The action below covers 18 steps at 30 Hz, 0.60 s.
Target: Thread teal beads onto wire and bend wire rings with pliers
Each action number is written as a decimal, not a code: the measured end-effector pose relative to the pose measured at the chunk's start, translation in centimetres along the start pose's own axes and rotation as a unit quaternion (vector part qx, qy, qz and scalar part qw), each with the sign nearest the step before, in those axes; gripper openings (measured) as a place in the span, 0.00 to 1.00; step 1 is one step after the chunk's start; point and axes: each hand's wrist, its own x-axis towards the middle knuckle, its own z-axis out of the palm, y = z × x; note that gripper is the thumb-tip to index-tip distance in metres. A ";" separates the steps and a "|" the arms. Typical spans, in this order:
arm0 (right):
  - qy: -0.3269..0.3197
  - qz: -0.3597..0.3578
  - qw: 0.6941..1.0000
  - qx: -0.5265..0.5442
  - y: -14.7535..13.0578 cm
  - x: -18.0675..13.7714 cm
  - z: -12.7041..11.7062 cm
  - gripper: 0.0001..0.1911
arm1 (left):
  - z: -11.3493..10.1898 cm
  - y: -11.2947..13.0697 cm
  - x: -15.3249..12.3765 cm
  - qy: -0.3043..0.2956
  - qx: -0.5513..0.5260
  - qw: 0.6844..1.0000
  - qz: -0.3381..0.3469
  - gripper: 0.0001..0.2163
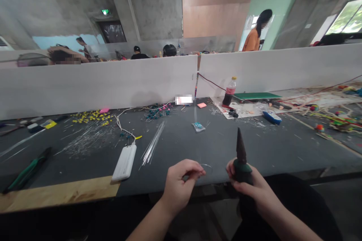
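Observation:
My left hand [181, 184] is pinched shut on a thin wire [207, 166] bent into a small loop, held just above the near edge of the dark table [215, 147]. My right hand [249, 186] grips green-handled pliers [241, 158] upright, their dark pointed jaws aimed up and away. The two hands are a short gap apart, with the wire loop reaching toward the pliers. A bundle of straight thin wires [152, 145] lies on the table beyond my left hand.
A white power bank [124, 162] with a cable, green-handled cutters [25, 171], yellow bits [90, 117], a small bag of beads [198, 126] and a cola bottle [229, 91] lie around. White dividers [98, 83] back the table. People work beyond them.

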 end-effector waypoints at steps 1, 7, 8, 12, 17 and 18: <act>-0.003 -0.024 0.998 -0.064 -0.1 -0.1 -0.4 0.07 | 0.0 0.1 0.0 0.010 -0.038 0.999 -0.028 0.03; -0.038 -0.110 0.935 -0.336 0.3 -1.0 -1.1 0.10 | -0.2 0.6 -0.2 0.064 -0.207 0.972 -0.093 0.08; -0.045 -0.110 0.925 -0.361 0.5 -1.1 -1.0 0.11 | -0.2 0.6 -0.2 0.068 -0.220 0.969 -0.086 0.09; -0.061 -0.115 0.890 -0.437 1.1 -1.4 -0.8 0.14 | -0.4 0.9 -0.1 0.062 -0.245 0.966 -0.057 0.10; -0.077 -0.119 0.868 -0.476 0.3 -1.4 -0.7 0.19 | -0.5 1.2 -0.1 0.025 -0.234 0.971 -0.047 0.11; -0.075 -0.120 0.865 -0.482 0.2 -1.4 -0.7 0.19 | -0.5 1.3 -0.1 0.019 -0.240 0.970 -0.047 0.11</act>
